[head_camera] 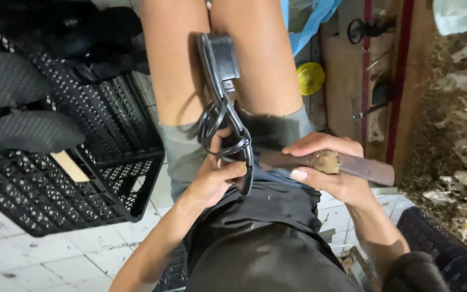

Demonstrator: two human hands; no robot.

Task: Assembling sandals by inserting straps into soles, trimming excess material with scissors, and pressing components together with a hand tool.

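The person sits, seen from above, with both bare legs going up the middle of the frame and dark shorts at the lower centre.

The left hand is in the centre of the frame, just below the left knee. Its forearm comes up from the lower left, and the wrist is bent a little so that the palm faces to the right. The fingers are curled closed around a black strap piece, a long dark leather part with wire loops. The thumb lies across the lower end of the piece, and the piece goes upward between the 2 legs, with a flat black pad at its top end.

The right hand is right of centre. Its forearm enters from the lower right and the wrist is turned inward. The hand is closed around a dark brown tool handle, which lies almost level and points to the right. The thumb is on top and the fingers wrap under it; 1 pale fingernail shows on the left side. The left end of the tool is near the strap piece, but I cannot tell if they touch.

A black plastic crate stands on the white tiled floor at the left, with black mesh pieces lying on it. A yellow round object lies in the upper right, next to wooden boards.
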